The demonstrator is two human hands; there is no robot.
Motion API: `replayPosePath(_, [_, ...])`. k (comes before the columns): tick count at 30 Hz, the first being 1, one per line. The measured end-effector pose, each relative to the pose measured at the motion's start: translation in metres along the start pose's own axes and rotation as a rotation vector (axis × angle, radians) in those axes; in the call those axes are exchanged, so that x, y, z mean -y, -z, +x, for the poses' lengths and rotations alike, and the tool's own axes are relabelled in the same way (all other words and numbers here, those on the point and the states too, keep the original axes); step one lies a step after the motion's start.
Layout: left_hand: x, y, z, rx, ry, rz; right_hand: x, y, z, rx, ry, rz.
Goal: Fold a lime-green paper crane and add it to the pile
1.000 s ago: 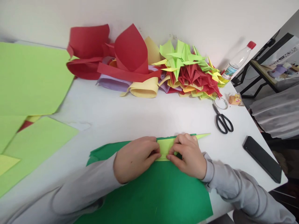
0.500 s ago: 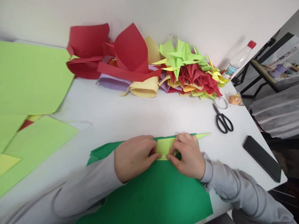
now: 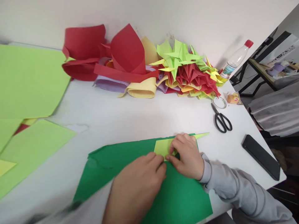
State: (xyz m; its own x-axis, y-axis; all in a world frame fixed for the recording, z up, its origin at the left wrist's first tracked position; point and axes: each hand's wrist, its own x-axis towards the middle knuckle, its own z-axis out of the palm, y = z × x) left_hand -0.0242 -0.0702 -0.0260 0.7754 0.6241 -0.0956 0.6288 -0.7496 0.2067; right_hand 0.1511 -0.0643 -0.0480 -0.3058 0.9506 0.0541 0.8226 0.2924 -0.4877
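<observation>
A folded piece of light green paper (image 3: pixel 161 147) lies on a dark green sheet (image 3: pixel 184 196) near the sheet's far edge. Its thin pointed end sticks out to the right past the sheet. My right hand (image 3: pixel 185 155) is closed on the light green paper, thumb and fingers pinching its near edge. My left hand (image 3: pixel 142 183) is closed too, its curled fingertips at the paper's lower left edge; whether they grip or only press it is hidden by the back of the hand.
Along the wall lie rolled red paper (image 3: pixel 128 49) and a pile of folded paper stars (image 3: pixel 179 57). To the right are a bottle (image 3: pixel 235 60), a tape roll (image 3: pixel 219 102), a wrapped snack (image 3: pixel 233 98), scissors (image 3: pixel 221 119) and a black phone (image 3: pixel 261 157). Large light green sheets (image 3: pixel 30 81) cover the left.
My left hand has moved nearer to me and turned, uncovering the left part of the light green paper. The right hand keeps its pinch in nearly the same place.
</observation>
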Motion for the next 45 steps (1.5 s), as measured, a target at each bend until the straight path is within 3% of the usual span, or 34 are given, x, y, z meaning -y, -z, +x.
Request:
replayPosePath(3, [-0.024,-0.028,-0.018,-0.291,-0.049,0.301,0.001,0.000,0.000,0.003,-0.001,0.000])
replayPosePath(6, [-0.032,-0.044,-0.023,-0.363,-0.064,0.386,0.002,0.000,0.000,0.011,-0.009,0.003])
replayPosePath(16, [-0.033,-0.042,-0.017,-0.372,-0.040,0.456,0.000,0.007,0.002,0.085,-0.029,0.048])
replayPosePath(23, [-0.033,-0.039,-0.013,-0.345,-0.068,0.408,-0.003,0.004,0.001,0.051,0.011,0.069])
replayPosePath(27, [-0.031,-0.035,-0.012,-0.302,-0.043,0.363,-0.022,0.013,0.003,-0.013,0.042,0.466])
replayPosePath(30, [-0.030,-0.034,-0.013,-0.252,-0.039,0.348,-0.046,0.027,0.005,-0.172,-0.075,0.749])
replayPosePath(32, [-0.030,-0.035,-0.014,-0.231,-0.027,0.335,-0.062,0.038,0.005,-0.251,-0.052,0.692])
replayPosePath(36, [-0.029,-0.045,-0.017,-0.257,-0.019,0.330,-0.078,0.050,0.003,-0.131,0.101,0.465])
replayPosePath(40, [-0.031,-0.051,-0.015,-0.265,-0.058,0.343,-0.080,0.049,0.002,-0.055,0.274,0.277])
replayPosePath(42, [-0.030,-0.045,-0.011,-0.248,-0.058,0.334,-0.080,0.046,0.002,-0.034,0.319,0.169])
replayPosePath(45, [-0.019,-0.019,-0.002,-0.292,-0.069,0.250,-0.081,0.042,0.003,-0.037,0.351,0.087])
